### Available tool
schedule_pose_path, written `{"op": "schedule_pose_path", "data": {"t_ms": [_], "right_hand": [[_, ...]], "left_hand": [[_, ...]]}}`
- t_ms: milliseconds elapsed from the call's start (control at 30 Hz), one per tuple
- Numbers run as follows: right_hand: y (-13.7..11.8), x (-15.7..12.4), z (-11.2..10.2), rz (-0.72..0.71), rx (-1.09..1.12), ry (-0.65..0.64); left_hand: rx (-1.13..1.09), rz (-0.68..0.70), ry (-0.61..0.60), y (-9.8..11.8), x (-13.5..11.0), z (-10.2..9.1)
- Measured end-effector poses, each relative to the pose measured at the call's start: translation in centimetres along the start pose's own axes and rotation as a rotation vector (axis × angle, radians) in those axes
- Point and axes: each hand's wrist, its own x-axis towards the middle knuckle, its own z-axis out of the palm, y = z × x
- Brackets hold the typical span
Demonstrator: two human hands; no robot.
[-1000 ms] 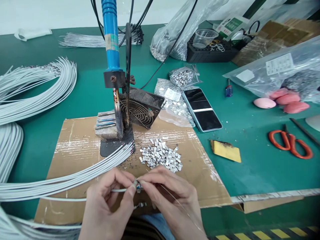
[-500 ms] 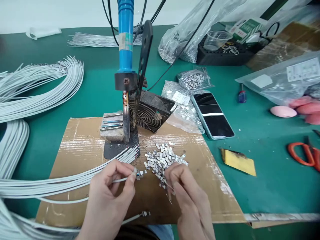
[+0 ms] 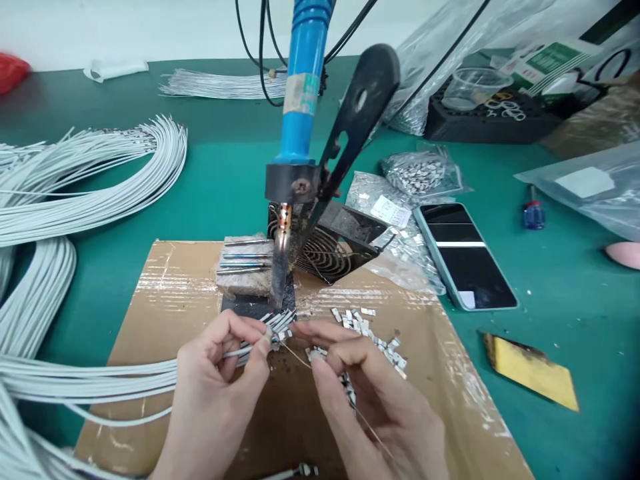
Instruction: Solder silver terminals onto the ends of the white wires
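My left hand [image 3: 217, 383] is closed in a pinch on a white cable, whose stripped end carries a small metal connector [image 3: 283, 336]. In my right hand [image 3: 383, 397], thumb and fingers hold a thin solder wire [image 3: 296, 355]. Its tip comes up to the connector, though contact is hard to make out; the rest trails below the palm. Just above both hands a blue-handled soldering iron [image 3: 300, 127] is clamped upright in a stand, tip pointing down. A pile of small metal connectors [image 3: 373, 333] lies on the cardboard, partly hidden by my right hand.
White cable bundles [image 3: 115, 383] run in from the left, with coiled ones [image 3: 165, 160] behind. Beyond the iron stands a small fan [image 3: 325, 257]. To the right are a phone [image 3: 470, 260], a scorched yellow sponge [image 3: 533, 370], a screwdriver [image 3: 533, 215] and bagged parts [image 3: 423, 172].
My right hand has moved from the connector pile left and up to my left hand, bringing the solder wire to the connector. My left hand keeps its pinch. The camera view has shifted left.
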Motion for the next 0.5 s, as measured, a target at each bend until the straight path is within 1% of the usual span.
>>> {"op": "schedule_pose_path", "data": {"t_ms": [133, 233, 333, 500], "right_hand": [[-0.2, 0.3, 0.7, 0.076, 0.11, 0.023], [-0.3, 0.6, 0.9, 0.112, 0.14, 0.017], [-0.4, 1.1, 0.9, 0.154, 0.157, 0.005], [-0.7, 1.7, 1.0, 0.161, 0.173, 0.006]], "left_hand": [[-0.036, 0.026, 0.028, 0.7, 0.4, 0.2], [-0.056, 0.048, 0.065, 1.2, 0.8, 0.4], [-0.066, 0.039, 0.078, 1.5, 1.2, 0.6], [-0.06, 0.015, 0.074, 1.7, 1.7, 0.7]]}}
